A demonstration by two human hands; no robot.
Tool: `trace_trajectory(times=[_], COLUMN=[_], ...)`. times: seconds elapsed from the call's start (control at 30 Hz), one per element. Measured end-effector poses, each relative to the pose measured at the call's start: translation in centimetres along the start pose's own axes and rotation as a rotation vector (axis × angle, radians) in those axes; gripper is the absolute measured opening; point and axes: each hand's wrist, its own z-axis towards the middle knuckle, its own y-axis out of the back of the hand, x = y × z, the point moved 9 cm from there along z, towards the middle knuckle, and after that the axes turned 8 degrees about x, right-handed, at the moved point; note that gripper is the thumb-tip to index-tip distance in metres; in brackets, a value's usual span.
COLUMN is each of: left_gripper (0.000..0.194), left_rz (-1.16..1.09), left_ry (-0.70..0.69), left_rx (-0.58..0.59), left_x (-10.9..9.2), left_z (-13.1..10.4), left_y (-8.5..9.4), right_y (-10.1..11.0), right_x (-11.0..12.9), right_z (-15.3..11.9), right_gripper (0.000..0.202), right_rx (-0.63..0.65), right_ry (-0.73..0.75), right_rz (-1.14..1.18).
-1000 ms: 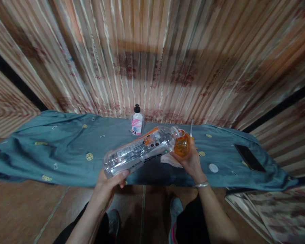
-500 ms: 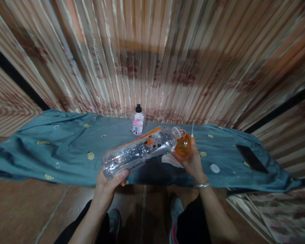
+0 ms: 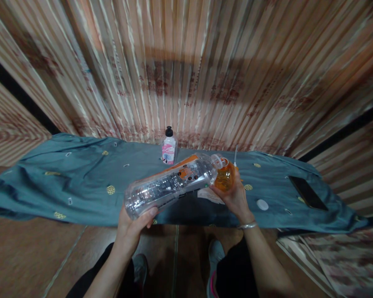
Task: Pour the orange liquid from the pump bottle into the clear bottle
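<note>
My left hand (image 3: 135, 219) is closed around the base of a large clear plastic bottle (image 3: 170, 182) with an orange print. The bottle lies tilted, its neck toward the right and slightly higher in view. Its mouth meets the opening of a small orange see-through bottle (image 3: 224, 178). My right hand (image 3: 236, 198) wraps round that orange bottle from the right and below. Whether liquid is passing between the two mouths I cannot tell. Just behind the orange bottle, a pump top with a thin pale tube (image 3: 236, 156) shows in part.
A small bottle with a black cap and pink label (image 3: 168, 149) stands at the back of the cloth-covered surface (image 3: 90, 178). To the right lie a white round cap (image 3: 262, 205) and a dark phone (image 3: 307, 193). White paper (image 3: 209, 195) lies beneath the bottles. A pleated curtain (image 3: 186, 82) hangs behind.
Both hands hold the two bottles in nearly the same pose. The large bottle has turned very slightly, and the view has shifted a little.
</note>
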Motion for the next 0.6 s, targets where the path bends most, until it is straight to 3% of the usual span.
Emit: trace_trajectory(times=[0.23, 0.47, 0.6], left_gripper=[0.055, 0.090, 0.098], left_rz=[0.021, -0.006, -0.036], left_ry=[0.001, 0.012, 0.023], left_rx=[0.029, -0.137, -0.149], left_x=[0.5, 1.6, 1.8], left_z=[0.1, -0.3, -0.3], left_y=[0.1, 1.6, 1.4], right_y=[0.0, -0.1, 0.1], right_x=[0.0, -0.7, -0.7], right_z=[0.0, -0.1, 0.0], right_gripper=[0.100, 0.099, 0.101], right_rx=[-0.003, -0.006, -0.007], right_ry=[0.011, -0.012, -0.011], right_rz=[0.001, -0.002, -0.027])
